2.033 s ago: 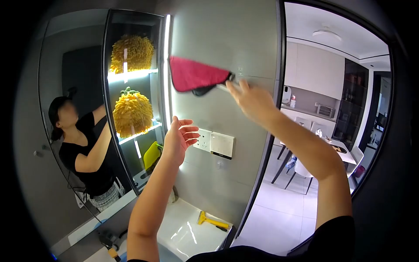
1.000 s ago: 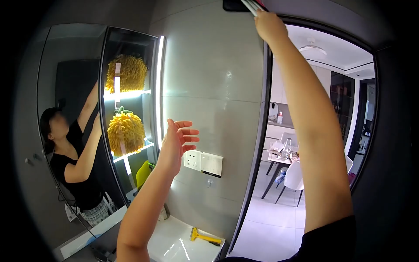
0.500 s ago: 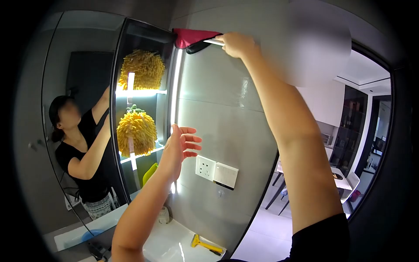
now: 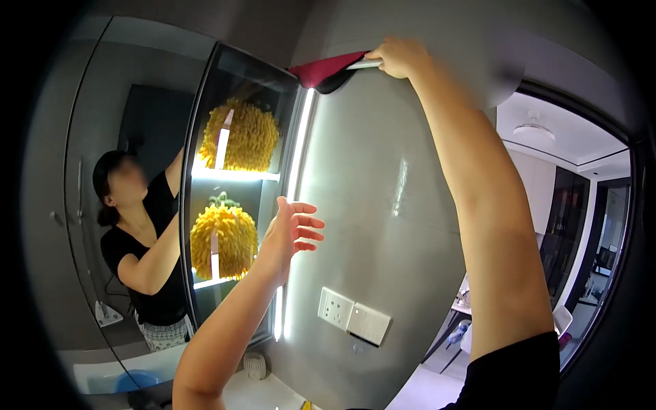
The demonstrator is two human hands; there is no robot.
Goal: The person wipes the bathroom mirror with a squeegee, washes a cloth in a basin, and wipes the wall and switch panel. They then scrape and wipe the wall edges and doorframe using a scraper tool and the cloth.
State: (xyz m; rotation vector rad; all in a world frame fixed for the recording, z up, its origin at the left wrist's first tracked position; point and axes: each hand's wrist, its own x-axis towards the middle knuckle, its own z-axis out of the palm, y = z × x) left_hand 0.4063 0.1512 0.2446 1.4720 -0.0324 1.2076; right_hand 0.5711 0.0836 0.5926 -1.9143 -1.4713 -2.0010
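Observation:
High on the wall, my right hand (image 4: pixel 404 57) is closed around the pale handle (image 4: pixel 365 64) of a cleaning tool with a red cloth (image 4: pixel 331 70) and a black lower edge. Its red end lies in the upper corner, where the grey wall meets the cabinet top. My left hand (image 4: pixel 285 236) is raised empty before the lit cabinet, fingers spread, near the vertical light strip (image 4: pixel 299 154). Behind it on the cabinet shelves hang or rest two yellow shaggy balls, an upper one (image 4: pixel 249 140) and a lower one (image 4: pixel 224 239).
A socket plate (image 4: pixel 336 307) and a switch plate (image 4: pixel 370 324) sit on the grey wall (image 4: pixel 369 232). Below are a ribbed white cup (image 4: pixel 255 366) and a white counter (image 4: pixel 239 395). The mirror door (image 4: pixel 51 273) reflects a person. A doorway opens at right.
The view has tilted up and shifted, so wall, cabinet and plates appear lower. The yellow scraper on the counter has nearly left the view. Both hands keep their poses.

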